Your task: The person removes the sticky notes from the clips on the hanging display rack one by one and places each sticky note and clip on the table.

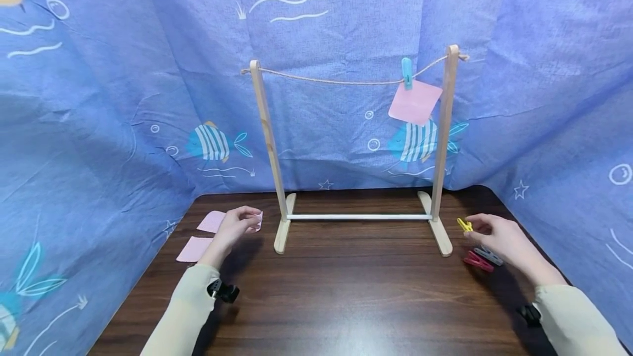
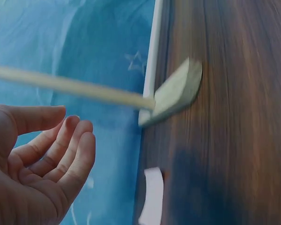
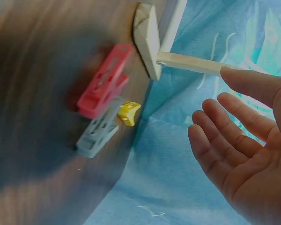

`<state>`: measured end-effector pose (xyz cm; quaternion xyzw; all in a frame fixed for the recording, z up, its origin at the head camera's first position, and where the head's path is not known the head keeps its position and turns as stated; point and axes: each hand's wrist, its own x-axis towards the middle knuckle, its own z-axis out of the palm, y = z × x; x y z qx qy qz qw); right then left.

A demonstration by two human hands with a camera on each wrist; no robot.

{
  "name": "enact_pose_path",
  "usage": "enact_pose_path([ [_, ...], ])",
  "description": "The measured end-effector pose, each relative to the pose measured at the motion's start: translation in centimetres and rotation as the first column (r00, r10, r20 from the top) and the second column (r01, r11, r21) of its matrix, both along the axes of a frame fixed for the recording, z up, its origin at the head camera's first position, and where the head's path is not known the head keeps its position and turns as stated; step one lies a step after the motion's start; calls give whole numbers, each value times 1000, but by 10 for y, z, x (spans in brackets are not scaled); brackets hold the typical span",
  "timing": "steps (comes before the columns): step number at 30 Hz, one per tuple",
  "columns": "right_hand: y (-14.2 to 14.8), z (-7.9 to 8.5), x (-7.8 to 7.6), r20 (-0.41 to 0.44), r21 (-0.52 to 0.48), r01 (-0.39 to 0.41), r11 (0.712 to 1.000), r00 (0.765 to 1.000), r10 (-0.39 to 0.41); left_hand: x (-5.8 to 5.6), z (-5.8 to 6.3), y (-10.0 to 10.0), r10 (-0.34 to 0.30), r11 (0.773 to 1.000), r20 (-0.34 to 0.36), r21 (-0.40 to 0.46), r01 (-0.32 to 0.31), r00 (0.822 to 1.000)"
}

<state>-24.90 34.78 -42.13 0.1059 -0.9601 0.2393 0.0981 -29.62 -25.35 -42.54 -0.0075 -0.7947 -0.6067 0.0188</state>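
A pink square hangs from the string (image 1: 326, 81) under a blue clothespin (image 1: 407, 73), near the right post of a wooden frame (image 1: 269, 142). My left hand (image 1: 232, 232) hovers over the table's left side, beside pink squares (image 1: 194, 249) lying there; its fingers are loosely bent with nothing between them in the left wrist view. One pale piece (image 2: 152, 197) lies beyond the fingers. On the right, my right hand (image 1: 504, 238) is above the clothespins, its relaxed fingers (image 3: 220, 122) holding nothing. Red (image 3: 103, 82), grey (image 3: 99, 133) and yellow (image 3: 129, 112) clothespins lie on the table.
The frame stands at the back of the dark wooden table (image 1: 346, 284) on two wooden feet (image 1: 435, 224), joined low down by a white rod (image 1: 358, 217). A blue curtain (image 1: 321, 153) with fish prints surrounds the table's back and sides.
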Motion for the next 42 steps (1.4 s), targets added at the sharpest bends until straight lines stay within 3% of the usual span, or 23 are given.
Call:
enact_pose_path([
  [7,-11,13,-4,-60,-26,-9,1000,998,8,-12,9,37,-115,992,-49,-49,112,992],
  [14,-18,28,-7,-105,-27,-24,999,994,21,-27,27,73,-168,984,-53,-74,164,984],
  [26,-29,65,-15,-141,-42,-35,999,990,29,-47,78,130,-270,962,-155,-82,260,950],
  [42,-44,128,-21,-255,-65,-7,998,967,-10,-53,136,195,-311,950,-325,-75,304,893],
])
